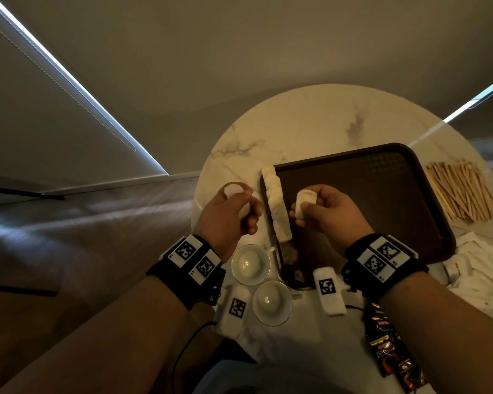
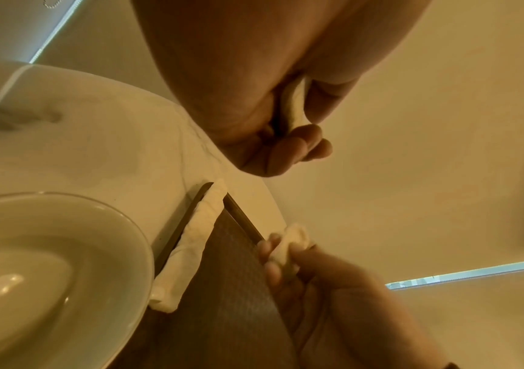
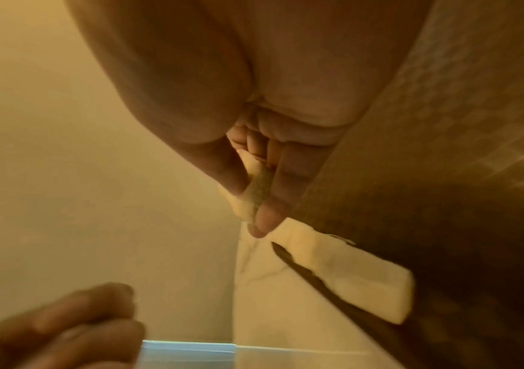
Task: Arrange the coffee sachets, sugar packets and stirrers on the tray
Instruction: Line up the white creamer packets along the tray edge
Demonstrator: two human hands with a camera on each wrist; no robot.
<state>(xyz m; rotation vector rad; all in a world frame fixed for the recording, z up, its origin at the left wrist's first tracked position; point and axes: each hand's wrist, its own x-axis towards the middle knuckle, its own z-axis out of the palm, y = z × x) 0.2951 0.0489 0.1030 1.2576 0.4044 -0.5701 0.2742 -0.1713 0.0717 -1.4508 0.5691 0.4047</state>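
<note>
A dark brown tray (image 1: pixel 382 189) lies on the round marble table (image 1: pixel 296 123). White sugar packets (image 1: pixel 276 206) form a row along the tray's left edge. My left hand (image 1: pixel 248 214) hovers just left of that row and grips white sugar packets (image 2: pixel 294 104) in curled fingers. Over the tray's left part, my right hand (image 1: pixel 299 214) pinches a small stack of sugar packets (image 1: pixel 305 200) between thumb and fingers (image 3: pixel 270 212). Wooden stirrers (image 1: pixel 464 194) lie heaped on the table right of the tray. Dark coffee sachets (image 1: pixel 390 351) lie by my right forearm.
Two white cups on saucers (image 1: pixel 250 264) (image 1: pixel 272 302) stand at the tray's near left corner, under my left wrist. Crumpled white cloth (image 1: pixel 484 268) lies right of the tray. The table edge runs close to the left of my left hand.
</note>
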